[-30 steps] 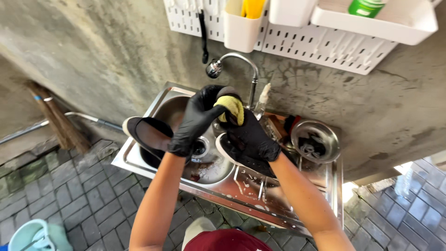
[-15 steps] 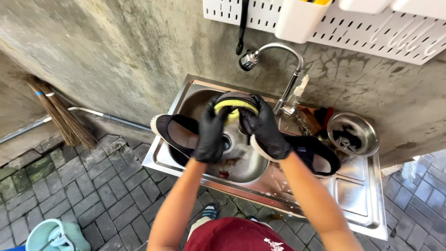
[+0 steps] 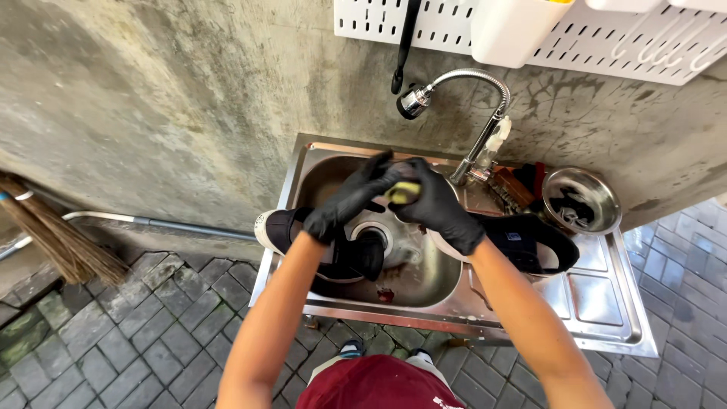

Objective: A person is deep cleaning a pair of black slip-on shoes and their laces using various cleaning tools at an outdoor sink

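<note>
Sponge (image 3: pixel 403 192), yellow, sits gripped between the gloved right hand (image 3: pixel 437 204) and left hand (image 3: pixel 350 198), above the sink (image 3: pixel 424 276).

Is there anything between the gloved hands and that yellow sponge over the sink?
Nothing visible. The right hand grips the yellow sponge directly, and the left hand presses against it from the other side, above the sink. The black shoe lies lower, under the left wrist, not between them.

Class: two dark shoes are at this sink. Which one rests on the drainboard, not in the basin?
The dark shoe beside the person's right forearm, near the steel bowl. The other shoe lies across the basin's left rim.
</note>
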